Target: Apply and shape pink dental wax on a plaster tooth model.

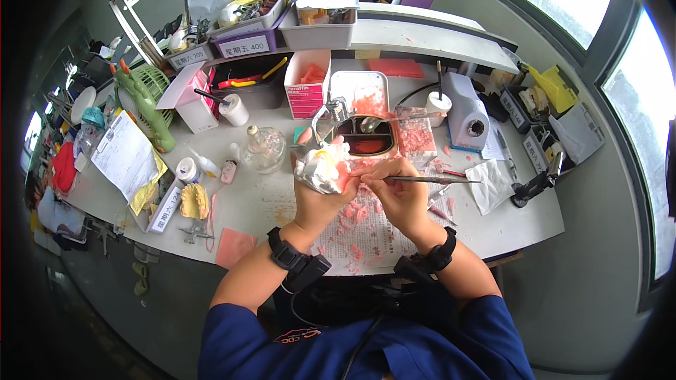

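Note:
My left hand [318,204] is closed around a white plaster dental model [320,171], lifted above the desk. Pink wax [343,177] covers the model's right side, and a metal articulator frame [329,116] rises behind it. In my right hand [400,197] is a slim wax carver [436,179], pinched so that its dark shaft points right. The carver's working end, near the pink wax, is hidden by my fingers. Beneath both hands lies a printed sheet [366,243] strewn with pink wax shavings [355,212].
Behind the model sits a dark tray of molten-looking red wax [371,146]. A glass burner bottle [264,149] and yellowish dental cast [194,201] stand left. To the right are a white machine [467,112], a white tissue [489,186] and a black stand [539,186].

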The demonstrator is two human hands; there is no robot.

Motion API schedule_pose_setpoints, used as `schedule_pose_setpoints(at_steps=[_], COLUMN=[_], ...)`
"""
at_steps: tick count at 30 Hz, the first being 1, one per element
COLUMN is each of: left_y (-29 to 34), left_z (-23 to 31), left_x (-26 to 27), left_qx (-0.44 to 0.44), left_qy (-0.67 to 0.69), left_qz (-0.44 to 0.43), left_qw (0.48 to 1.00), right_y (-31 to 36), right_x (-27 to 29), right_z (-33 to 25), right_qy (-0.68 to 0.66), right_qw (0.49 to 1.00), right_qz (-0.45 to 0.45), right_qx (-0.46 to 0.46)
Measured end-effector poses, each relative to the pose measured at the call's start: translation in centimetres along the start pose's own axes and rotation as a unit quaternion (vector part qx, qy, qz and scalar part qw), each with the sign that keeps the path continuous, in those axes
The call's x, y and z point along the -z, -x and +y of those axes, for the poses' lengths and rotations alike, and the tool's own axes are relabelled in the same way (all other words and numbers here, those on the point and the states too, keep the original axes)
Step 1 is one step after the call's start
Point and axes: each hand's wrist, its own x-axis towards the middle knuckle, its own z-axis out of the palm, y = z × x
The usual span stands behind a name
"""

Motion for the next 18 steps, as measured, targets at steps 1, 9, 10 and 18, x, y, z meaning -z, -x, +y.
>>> schedule_pose_setpoints(at_steps=[1, 9, 10, 18], left_y=[0.0, -0.3, -0.3, -0.4], left_z=[-0.1, 1.2, 1.3, 0.4], left_x=[0.1, -0.1, -0.3, -0.1], left_qx=[0.005, 0.024, 0.034, 0.008], left_qy=[-0.035, 0.088, 0.097, 0.071], left_qz=[-0.014, -0.019, -0.018, -0.024], left_qw=[0.999, 0.996, 0.995, 0.997], right_y=[0.1, -1.4, -1.4, -1.0], right_x=[0.0, 1.7, 2.1, 1.9], right_z=[0.2, -2.6, -2.3, -1.2], right_qy=[0.081, -0.224, -0.153, -0.062], right_qw=[0.996, 0.973, 0.986, 0.992], right_qz=[0.001, 0.009, -0.039, -0.088], right_qx=[0.027, -0.057, -0.051, -0.066])
